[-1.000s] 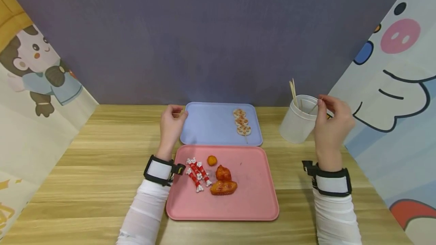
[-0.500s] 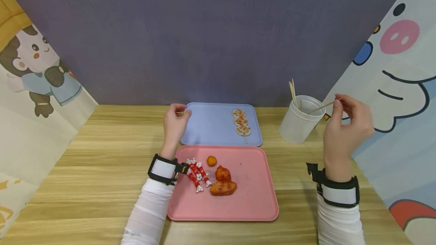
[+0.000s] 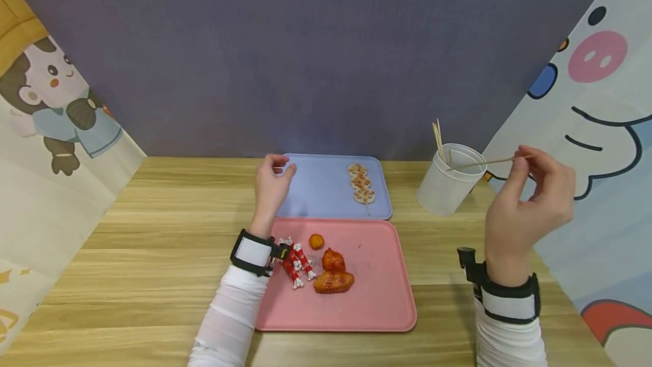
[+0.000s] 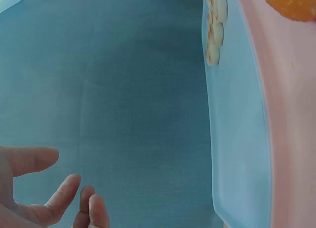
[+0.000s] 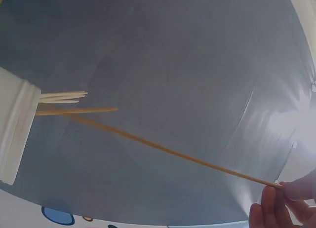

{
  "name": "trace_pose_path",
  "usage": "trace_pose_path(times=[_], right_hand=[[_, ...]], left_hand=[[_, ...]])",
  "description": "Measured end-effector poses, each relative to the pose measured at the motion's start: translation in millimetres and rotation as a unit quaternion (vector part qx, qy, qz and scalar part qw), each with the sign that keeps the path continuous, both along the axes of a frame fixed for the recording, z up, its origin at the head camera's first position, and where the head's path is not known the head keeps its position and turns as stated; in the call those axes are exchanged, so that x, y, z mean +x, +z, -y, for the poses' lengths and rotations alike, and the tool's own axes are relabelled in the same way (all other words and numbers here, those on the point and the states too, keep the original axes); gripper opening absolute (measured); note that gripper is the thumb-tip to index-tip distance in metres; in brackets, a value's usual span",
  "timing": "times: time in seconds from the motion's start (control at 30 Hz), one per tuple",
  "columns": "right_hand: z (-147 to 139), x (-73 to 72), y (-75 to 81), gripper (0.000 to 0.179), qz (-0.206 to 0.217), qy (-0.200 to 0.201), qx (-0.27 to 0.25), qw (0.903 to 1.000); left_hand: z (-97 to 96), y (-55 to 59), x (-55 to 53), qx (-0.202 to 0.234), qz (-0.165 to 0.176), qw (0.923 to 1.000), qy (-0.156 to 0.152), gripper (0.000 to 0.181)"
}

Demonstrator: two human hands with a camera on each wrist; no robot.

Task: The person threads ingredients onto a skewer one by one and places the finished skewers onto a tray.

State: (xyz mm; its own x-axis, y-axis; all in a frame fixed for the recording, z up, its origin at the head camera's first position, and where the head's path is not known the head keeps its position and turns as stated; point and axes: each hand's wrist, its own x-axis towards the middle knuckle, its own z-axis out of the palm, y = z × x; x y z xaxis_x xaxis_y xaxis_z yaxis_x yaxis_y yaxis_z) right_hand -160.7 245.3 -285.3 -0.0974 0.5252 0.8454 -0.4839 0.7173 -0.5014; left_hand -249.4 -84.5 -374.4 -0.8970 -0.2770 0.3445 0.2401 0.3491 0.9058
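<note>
Pale wood, thin, straight, round-looking: one skewer (image 5: 170, 151), pinched at its outer end between thumb and fingertips of the right hand (image 3: 535, 211). Head view: long axis runs left to right, close to level, hand end slightly higher; far end points left, over the mouth of the white cup (image 3: 443, 188). Right wrist view: the same stick slants, its far end just outside the rim, close by a darker stick (image 5: 94, 110) that juts from the cup; whether the two touch, cannot tell

Cup: smooth, translucent-looking plastic, round, ridged below the lip. Slender paler sticks (image 3: 438, 137) lean in it, bunched, upper ends standing above the rim

Left hand (image 3: 272, 188): fingers loosely bent, thumb set apart from them, by the left edge of the blue tray (image 3: 316, 186). That tray: matte, rectangular, rounded corners; at its right side a row of browned, holed white slices (image 3: 361, 183) on a stick, axis running front to back

Nearer, edge to edge with it in the head view, a larger pink tray (image 3: 377, 276): red-and-white sticks (image 3: 304, 262) with knobbly ends, small orange ball (image 3: 316, 241), two glossy browned pieces (image 3: 333, 282), one lumpy, one elongated. Under all, wood-grain tabletop (image 3: 153, 242); behind, grey cloth-like backdrop (image 3: 326, 61)
</note>
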Motion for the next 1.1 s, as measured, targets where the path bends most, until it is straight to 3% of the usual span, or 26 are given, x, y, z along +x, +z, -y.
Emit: trace_pose_path(times=[0.1, 0.27, 0.43, 0.57, 0.83, 1.1], right_hand=[[7, 3.5, 2.2, 0.011, -0.015, 0.028, -0.012, 0.9994], [20, 8.0, 1.0, 0.010, -0.008, 0.133, -0.027, 0.9907], [27, 2.0, -11.9, 0.015, 0.049, 0.227, -0.019, 0.9724], [29, -8.8, -27.3, 0.017, 0.075, 0.297, -0.014, 0.9517], [42, -22.8, -50.8, 0.019, 0.160, 0.339, -0.001, 0.9271], [54, -32.7, -67.4, 0.020, 0.226, 0.434, -0.087, 0.8674]], left_hand=[[-3.4, 0.6, 0.1, 0.001, 0.002, 1.0000, -0.006, 0.026], [-9.5, 0.6, 0.3, -0.002, 0.003, 0.9999, -0.010, 0.026], [-18.2, 0.2, 1.2, -0.014, -0.005, 0.9998, -0.013, 0.027], [-27.9, 2.4, 5.5, -0.030, -0.020, 0.9989, -0.028, 0.029], [-48.7, 7.9, 18.7, -0.080, -0.039, 0.9901, -0.108, 0.033], [-63.4, 6.9, 29.1, -0.159, -0.045, 0.9680, -0.189, 0.030]])
